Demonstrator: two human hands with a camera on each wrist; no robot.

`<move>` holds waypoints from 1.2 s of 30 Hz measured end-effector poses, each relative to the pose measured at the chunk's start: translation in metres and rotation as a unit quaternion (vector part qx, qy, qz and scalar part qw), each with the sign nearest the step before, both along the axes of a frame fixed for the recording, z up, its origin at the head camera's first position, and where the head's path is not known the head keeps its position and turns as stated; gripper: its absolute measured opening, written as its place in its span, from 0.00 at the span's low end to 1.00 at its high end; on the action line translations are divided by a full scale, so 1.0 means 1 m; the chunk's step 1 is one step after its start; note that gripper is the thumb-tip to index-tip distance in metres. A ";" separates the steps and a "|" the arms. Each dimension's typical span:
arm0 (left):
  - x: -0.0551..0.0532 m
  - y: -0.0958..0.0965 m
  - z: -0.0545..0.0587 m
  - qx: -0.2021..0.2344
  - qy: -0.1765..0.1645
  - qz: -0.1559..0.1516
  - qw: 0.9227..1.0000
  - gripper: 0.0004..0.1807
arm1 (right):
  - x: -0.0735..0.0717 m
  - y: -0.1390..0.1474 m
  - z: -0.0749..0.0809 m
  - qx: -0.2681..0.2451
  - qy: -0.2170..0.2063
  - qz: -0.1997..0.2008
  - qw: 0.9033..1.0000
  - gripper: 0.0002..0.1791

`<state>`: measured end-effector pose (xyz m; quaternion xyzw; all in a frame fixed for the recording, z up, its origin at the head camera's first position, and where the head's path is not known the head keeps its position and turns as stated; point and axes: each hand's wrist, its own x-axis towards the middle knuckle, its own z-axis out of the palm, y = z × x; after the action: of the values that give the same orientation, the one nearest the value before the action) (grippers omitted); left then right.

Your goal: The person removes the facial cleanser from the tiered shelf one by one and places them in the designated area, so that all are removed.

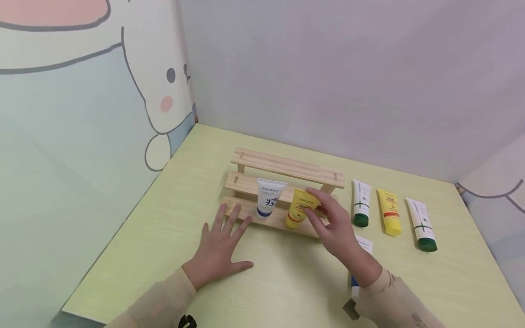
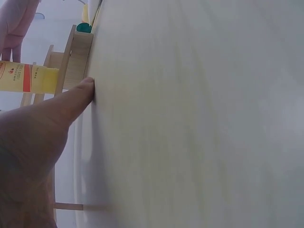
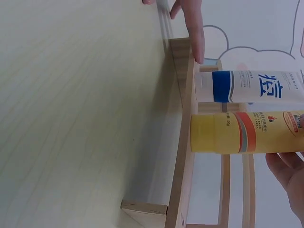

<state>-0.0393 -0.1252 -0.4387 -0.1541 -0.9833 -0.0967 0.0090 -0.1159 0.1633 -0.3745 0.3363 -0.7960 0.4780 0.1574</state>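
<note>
A yellow squeeze tube [image 1: 298, 213] stands cap down on the lowest step of a three-step wooden rack [image 1: 283, 165]. My right hand [image 1: 338, 225] pinches its upper part between thumb and fingers. In the right wrist view, the cap end of the yellow tube [image 3: 223, 133] meets the front step. To its left, on the same step, a white tube with a blue band [image 1: 268, 198] also stands cap down. My left hand [image 1: 215, 253] lies spread on the table, its fingertips at the left end of the front step.
Right of the rack lie a white tube with a green cap [image 1: 361, 202], another yellow tube [image 1: 389, 212] and a second green-capped tube [image 1: 421, 224]. A white-and-blue tube [image 1: 365, 243] lies partly hidden under my right forearm. Walls border the table's back and sides.
</note>
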 end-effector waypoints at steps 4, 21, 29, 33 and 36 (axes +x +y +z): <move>0.000 0.001 0.001 0.000 0.003 -0.002 1.000 0.59 | 0.000 -0.002 -0.001 0.005 0.013 -0.019 1.000 0.31; 0.000 0.001 -0.003 0.007 0.002 0.003 1.000 0.60 | 0.012 0.063 0.051 0.000 -0.099 -0.115 0.988 0.30; 0.000 0.000 -0.003 0.004 -0.007 0.007 1.000 0.61 | 0.012 0.147 0.073 0.122 -0.185 -0.186 0.957 0.31; -0.001 0.000 -0.004 -0.002 -0.010 0.006 1.000 0.60 | 0.009 0.181 0.067 0.196 -0.246 -0.188 0.931 0.32; -0.001 0.000 -0.004 -0.003 -0.008 0.005 1.000 0.60 | 0.007 0.197 0.054 0.237 -0.318 -0.174 0.901 0.34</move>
<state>-0.0404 -0.1248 -0.4424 -0.1482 -0.9844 -0.0952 0.0015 -0.1086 0.3605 -0.3207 0.0502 -0.9395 0.3213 -0.1078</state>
